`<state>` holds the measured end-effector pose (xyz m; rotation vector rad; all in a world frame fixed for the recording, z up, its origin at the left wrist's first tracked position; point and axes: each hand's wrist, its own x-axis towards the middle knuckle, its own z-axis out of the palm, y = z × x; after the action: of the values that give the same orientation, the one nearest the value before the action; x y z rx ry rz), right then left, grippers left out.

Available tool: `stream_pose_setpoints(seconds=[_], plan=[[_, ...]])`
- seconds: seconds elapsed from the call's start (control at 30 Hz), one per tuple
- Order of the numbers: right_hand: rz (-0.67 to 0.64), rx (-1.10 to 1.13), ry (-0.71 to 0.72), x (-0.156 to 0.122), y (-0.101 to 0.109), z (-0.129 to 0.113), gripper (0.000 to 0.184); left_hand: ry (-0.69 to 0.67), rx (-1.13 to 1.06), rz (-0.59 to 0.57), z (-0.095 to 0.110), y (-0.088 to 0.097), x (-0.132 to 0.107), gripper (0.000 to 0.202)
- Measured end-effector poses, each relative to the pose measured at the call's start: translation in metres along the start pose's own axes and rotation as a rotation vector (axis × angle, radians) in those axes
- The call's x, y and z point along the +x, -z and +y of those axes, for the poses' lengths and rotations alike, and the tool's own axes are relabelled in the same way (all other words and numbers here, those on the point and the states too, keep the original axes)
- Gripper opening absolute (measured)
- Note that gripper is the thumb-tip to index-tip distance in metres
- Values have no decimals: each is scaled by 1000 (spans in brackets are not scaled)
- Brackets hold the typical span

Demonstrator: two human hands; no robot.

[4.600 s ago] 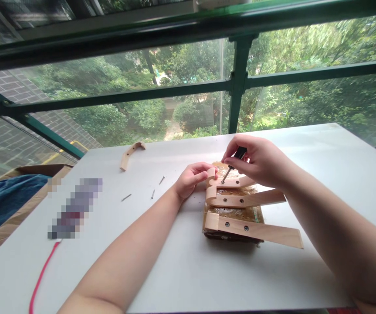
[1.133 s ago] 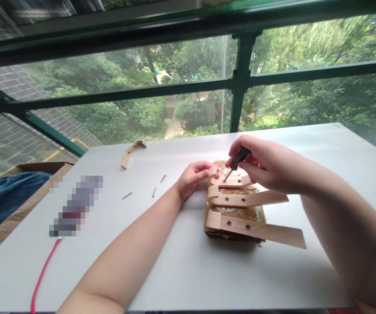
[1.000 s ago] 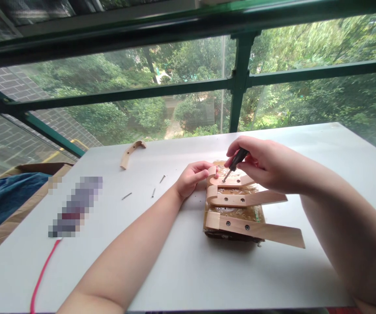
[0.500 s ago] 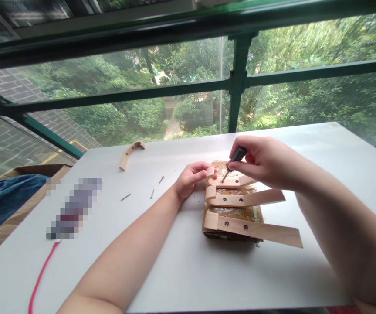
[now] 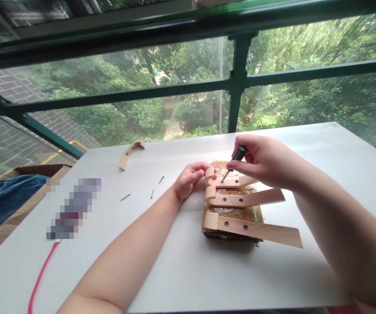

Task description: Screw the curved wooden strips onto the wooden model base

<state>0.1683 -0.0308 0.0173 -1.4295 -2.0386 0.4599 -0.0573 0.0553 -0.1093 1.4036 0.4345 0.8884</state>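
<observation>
My right hand point(image 5: 256, 155) is closed round the black handle of a screwdriver point(image 5: 239, 153), its tip down on a screw in the farthest wooden hook point(image 5: 230, 182). Closed on the curled end of that same hook is my left hand point(image 5: 192, 178), with some fingertips hidden behind it. Two more wooden hooks, a middle one point(image 5: 253, 199) and a near one point(image 5: 266, 231), lie side by side across a brown block point(image 5: 236, 213) wrapped in clear film. Each of those two shows two dark screw heads or holes.
On the white table point(image 5: 174, 270) to the left lie three loose screws point(image 5: 152, 193) and a separate wooden hook point(image 5: 129, 153). A blurred-out object point(image 5: 76, 207) with a red cord point(image 5: 42, 274) sits farther left. Beyond the table stands a green railing point(image 5: 236, 83); a cardboard box point(image 5: 60, 172) is at left.
My right hand has shifted its fingers slightly around the screwdriver handle. The screwdriver tip stays on the same screw, and my left hand keeps its place.
</observation>
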Motion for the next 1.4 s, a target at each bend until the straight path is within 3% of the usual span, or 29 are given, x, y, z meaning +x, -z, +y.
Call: stream_pose_setpoints(seconds=[0.33,0.63,1.4], plan=[[5,9,-5,-1,-1,0,24,-15,-47,-76,-4,5,0,44],[0,35,6,0,-1,1,23,3,-52,-37,-3,4,-1,34],[3,6,29,0,-2,1,24,24,-86,-27,-4,5,-1,37]])
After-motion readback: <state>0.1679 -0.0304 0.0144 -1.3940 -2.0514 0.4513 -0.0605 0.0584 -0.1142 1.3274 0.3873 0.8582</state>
